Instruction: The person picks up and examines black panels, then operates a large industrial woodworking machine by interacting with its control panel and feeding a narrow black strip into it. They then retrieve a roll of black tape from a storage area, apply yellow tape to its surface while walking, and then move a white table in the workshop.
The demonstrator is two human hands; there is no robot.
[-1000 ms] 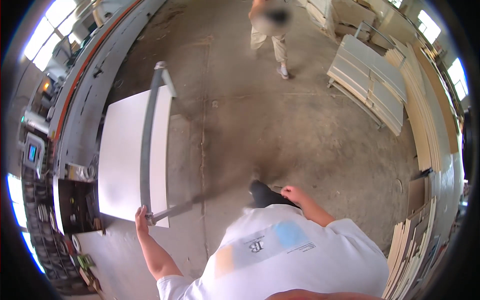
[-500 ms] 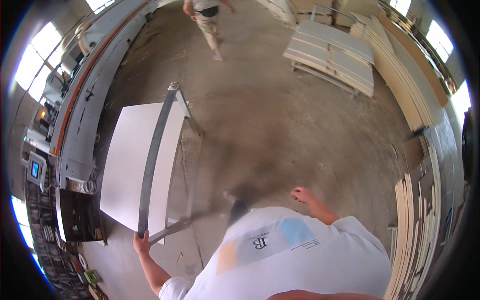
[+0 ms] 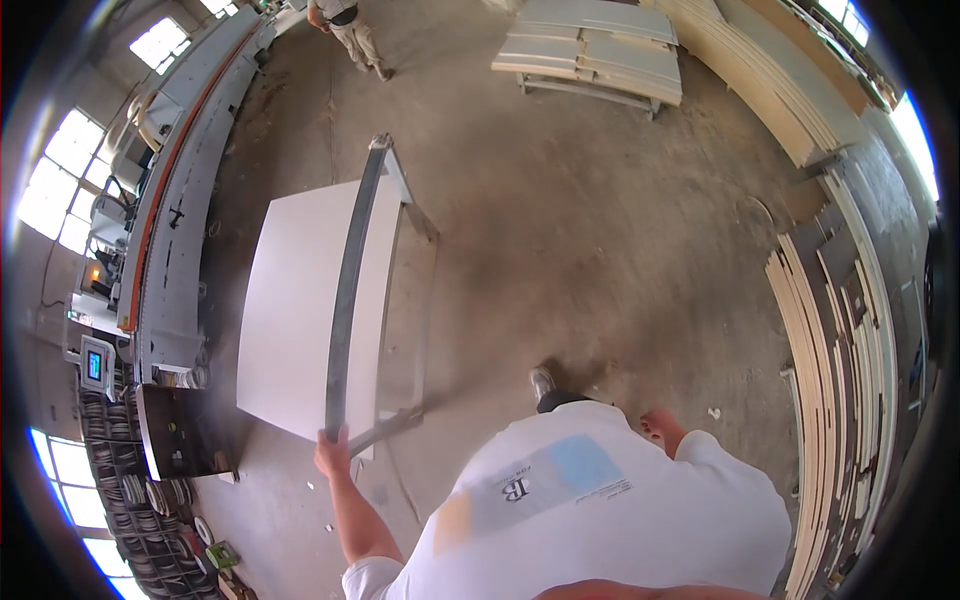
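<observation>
My left hand (image 3: 333,452) is closed around the near end of a long dark grey metal rail (image 3: 352,290), the top bar of a trolley frame. Beside and below the rail a large white panel (image 3: 290,310) rests on the trolley, with its edges on both sides of the bar. A lower frame bar (image 3: 385,428) and an upright at the far end show to the right of the panel. My right hand (image 3: 662,427) hangs at my right side, fingers loosely curled, with nothing seen in it. It touches nothing, and the concrete floor lies below it.
A long machine (image 3: 175,210) with an orange strip runs along the left, with a small screen (image 3: 95,364) near it. Stacked boards (image 3: 590,45) lie on a rack at the far right. Upright boards (image 3: 815,370) line the right. Another person (image 3: 347,30) walks far ahead.
The trolley, rail and panel have shifted right in view with my left hand on the rail. My right hand has swung back toward my body. The other person appears farther off, and my foot shows.
</observation>
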